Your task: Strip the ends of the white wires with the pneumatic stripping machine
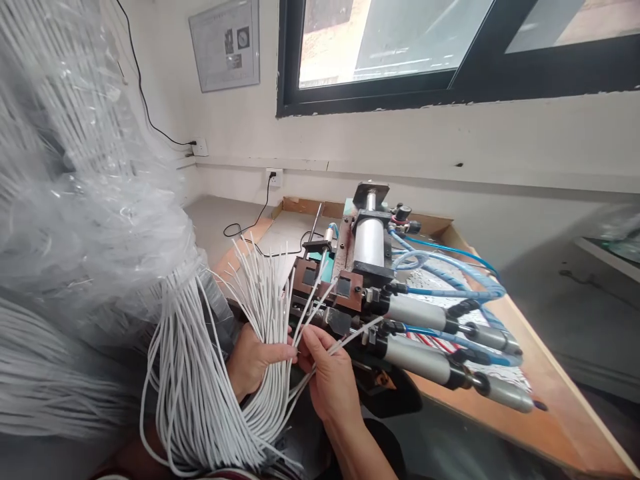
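Observation:
My left hand (257, 360) is closed around a thick bundle of white cables (265, 307), whose loose ends fan upward. Close beside it, my right hand (330, 377) pinches a few white cables (345, 341) drawn out to the right of the bundle. The fingertips of both hands almost meet. Just beyond them stands a pneumatic machine (350, 287) with brown plates, dark jaws and silver cylinders. The lengths of the bundle loop down below the left hand and rise toward a plastic-wrapped mass at the left.
Plastic-wrapped cables (100, 180) fill the left side. Blue air hoses (450, 291) curl behind the silver cylinders (417, 355). White and red scraps lie in a wooden-edged tray (560, 400). A black cord (265, 200) runs to a wall socket (275, 177) under the window.

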Tool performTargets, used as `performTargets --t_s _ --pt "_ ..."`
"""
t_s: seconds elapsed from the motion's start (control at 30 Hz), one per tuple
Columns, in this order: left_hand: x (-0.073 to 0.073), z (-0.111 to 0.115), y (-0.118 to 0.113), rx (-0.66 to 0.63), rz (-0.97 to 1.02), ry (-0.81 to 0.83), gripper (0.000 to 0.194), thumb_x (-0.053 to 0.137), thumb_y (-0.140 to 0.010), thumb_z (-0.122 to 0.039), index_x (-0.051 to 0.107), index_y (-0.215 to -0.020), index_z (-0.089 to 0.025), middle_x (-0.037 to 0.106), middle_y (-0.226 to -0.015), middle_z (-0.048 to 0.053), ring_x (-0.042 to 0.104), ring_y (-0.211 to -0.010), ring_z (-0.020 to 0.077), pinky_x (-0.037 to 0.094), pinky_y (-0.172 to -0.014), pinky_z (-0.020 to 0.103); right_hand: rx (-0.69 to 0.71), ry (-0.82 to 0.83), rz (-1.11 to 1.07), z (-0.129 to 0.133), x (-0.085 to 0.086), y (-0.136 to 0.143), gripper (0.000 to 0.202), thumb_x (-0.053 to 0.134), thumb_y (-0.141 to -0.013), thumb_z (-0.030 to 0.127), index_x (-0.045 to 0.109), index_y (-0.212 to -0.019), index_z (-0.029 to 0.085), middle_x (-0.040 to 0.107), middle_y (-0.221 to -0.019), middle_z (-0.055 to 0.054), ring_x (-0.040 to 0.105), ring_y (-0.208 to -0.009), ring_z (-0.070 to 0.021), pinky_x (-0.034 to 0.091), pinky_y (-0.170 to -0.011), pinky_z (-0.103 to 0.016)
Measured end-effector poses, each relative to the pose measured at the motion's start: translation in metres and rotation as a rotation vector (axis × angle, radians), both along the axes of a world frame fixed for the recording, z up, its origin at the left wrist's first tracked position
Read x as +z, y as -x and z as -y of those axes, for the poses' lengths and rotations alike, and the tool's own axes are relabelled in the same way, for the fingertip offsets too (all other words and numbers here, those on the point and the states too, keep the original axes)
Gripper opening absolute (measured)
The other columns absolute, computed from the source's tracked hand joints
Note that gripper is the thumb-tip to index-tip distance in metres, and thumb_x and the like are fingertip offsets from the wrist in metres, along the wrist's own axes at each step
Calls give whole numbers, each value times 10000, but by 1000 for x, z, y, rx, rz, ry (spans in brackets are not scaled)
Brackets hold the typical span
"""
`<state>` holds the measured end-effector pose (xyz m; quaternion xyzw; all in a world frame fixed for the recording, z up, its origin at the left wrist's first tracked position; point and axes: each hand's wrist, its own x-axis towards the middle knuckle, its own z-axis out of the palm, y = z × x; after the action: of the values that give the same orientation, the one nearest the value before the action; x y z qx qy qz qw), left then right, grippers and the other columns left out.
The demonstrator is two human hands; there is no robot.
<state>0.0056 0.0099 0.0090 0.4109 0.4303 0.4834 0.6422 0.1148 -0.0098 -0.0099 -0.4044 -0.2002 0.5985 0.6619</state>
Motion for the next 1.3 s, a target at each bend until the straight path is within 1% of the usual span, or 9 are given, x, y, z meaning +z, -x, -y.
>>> performTargets --t_s 0.13,0.3,0.67,0.73,0.83,0.93,1.0,1.1,1.3 --pt "-5 1 6 23 -27 -11 268 696 -476 -52 612 -712 -144 628 -611 -22 567 -602 134 446 -636 263 -22 18 27 4 -10 1 229 725 -636 358 643 -675 147 533 -560 27 367 -460 -50 274 -417 -167" --pt "-6 -1 8 21 -8 23 260 680 -492 -43 606 -720 -143 629 -588 -24 565 -572 129 439 -605 257 -60 101 18 9 -21 -1 239 733 -624 352 653 -736 156 540 -543 41 348 -425 -35 263 -401 -149" --pt "-4 0 5 -2 -13 34 248 683 -483 -36 608 -690 -150 624 -569 -36 548 -542 110 431 -577 233 -110 195 -147 0 -9 -3 280 804 -484 283 651 -662 129 572 -529 21 418 -424 -51 297 -384 -154" --pt "-4 2 5 -16 -15 31 248 691 -480 -38 617 -686 -154 626 -584 -38 551 -560 111 434 -596 233 -72 193 -179 -2 -6 -3 281 802 -489 288 654 -664 126 556 -514 27 419 -427 -53 311 -396 -160" --pt "-4 5 5 -96 3 36 285 692 -482 -51 647 -742 -157 632 -605 -25 578 -607 148 453 -630 269 88 179 -231 -5 -1 -1 296 779 -527 347 663 -689 127 491 -463 48 411 -418 -66 331 -413 -186" --pt "-5 6 5 -149 18 25 344 691 -468 -38 664 -788 -162 638 -628 -19 585 -662 171 454 -667 287 171 141 -173 -5 1 3 300 774 -532 372 659 -689 144 524 -492 30 435 -435 -86 333 -423 -207" --pt "-7 7 6 -132 12 26 290 692 -462 -32 663 -721 -159 631 -617 -23 567 -638 152 446 -645 265 95 97 -75 -2 -2 5 273 769 -550 365 654 -677 153 534 -515 27 428 -450 -81 321 -432 -201" --pt "-10 8 8 -98 4 78 207 682 -479 -51 642 -655 -153 617 -584 -24 552 -552 133 449 -573 259 -31 67 52 6 -10 5 254 749 -585 373 657 -662 150 461 -490 49 359 -444 -64 272 -418 -192" --pt "-14 10 9 -69 5 165 181 643 -529 -87 621 -698 -150 624 -557 -12 597 -513 158 485 -509 278 -26 143 100 16 -22 -2 300 744 -569 401 686 -699 137 381 -454 66 288 -426 -57 216 -408 -192"
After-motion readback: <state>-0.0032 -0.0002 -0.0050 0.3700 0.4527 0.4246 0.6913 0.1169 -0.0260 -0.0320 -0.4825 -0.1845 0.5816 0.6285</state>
